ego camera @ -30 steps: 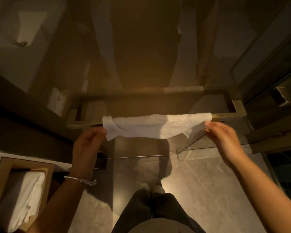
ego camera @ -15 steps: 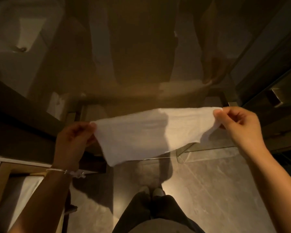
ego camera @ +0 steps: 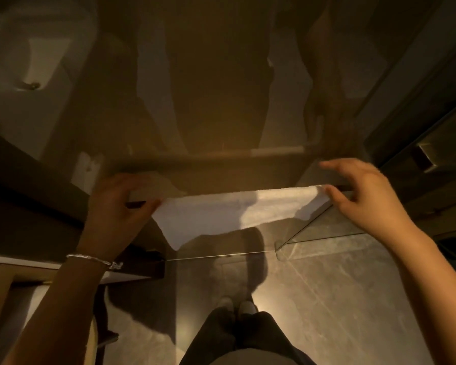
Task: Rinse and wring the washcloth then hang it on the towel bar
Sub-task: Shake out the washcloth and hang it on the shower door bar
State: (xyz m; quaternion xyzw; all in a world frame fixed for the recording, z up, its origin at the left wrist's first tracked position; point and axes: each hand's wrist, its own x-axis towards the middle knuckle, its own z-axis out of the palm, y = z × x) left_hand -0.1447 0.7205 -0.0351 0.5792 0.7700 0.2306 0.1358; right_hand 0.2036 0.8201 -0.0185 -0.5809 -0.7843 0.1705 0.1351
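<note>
A white washcloth point(ego camera: 221, 214) lies draped over a brass-coloured towel bar point(ego camera: 140, 198) fixed to a glass shower panel, its near flap hanging down towards me. My left hand point(ego camera: 116, 206) pinches the cloth's left edge at the bar, thumb under and fingers over the top. My right hand point(ego camera: 358, 191) holds the cloth's right corner between thumb and fingers, the other fingers spread out over the bar. The cloth's far side is hidden behind the bar.
The glass panel point(ego camera: 221, 101) reflects my body and arms. Its lower edge and a second pane point(ego camera: 313, 233) meet the grey tiled floor. A wooden-framed shelf with white towels point(ego camera: 16, 306) stands at lower left, a dark door handle point(ego camera: 424, 156) at right. My feet point(ego camera: 237, 306) are below.
The cloth was lifted off the bar and held spread in the air, then laid back over the bar. Both hands moved up and forward with it.
</note>
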